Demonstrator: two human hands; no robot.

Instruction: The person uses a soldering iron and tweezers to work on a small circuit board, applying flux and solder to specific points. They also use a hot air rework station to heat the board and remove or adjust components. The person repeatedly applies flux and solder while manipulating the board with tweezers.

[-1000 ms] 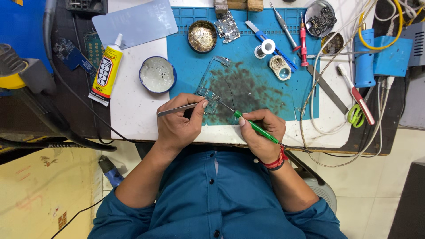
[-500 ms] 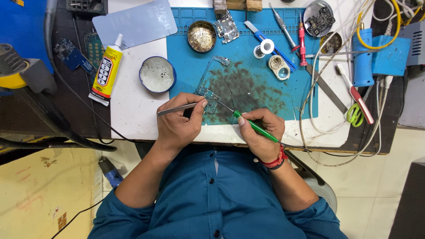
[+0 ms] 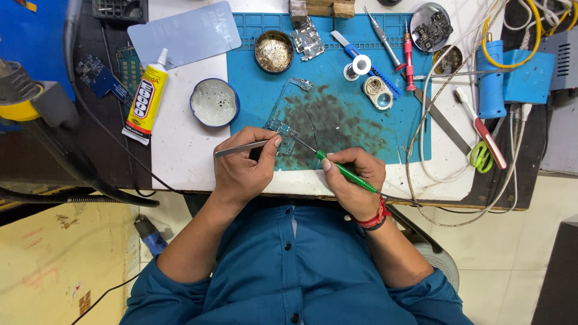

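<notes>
Bare white table [image 3: 180,150] at nine o'clock of the left hand [image 3: 244,171]; blue dish [image 3: 215,103] blocks eleven o'clock.

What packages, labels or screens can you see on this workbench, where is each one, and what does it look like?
Glue tube: lying at a slant on the white table left of the blue mat, white nozzle up, yellow label with black and red print.
Pale blue-grey sheet: flat, rounded rectangle at the top of the table, faint lettering, beside the tube's nozzle.
Small round tin: blue rim, whitish inside, right of the tube, no label visible.
No lit screens.
</notes>
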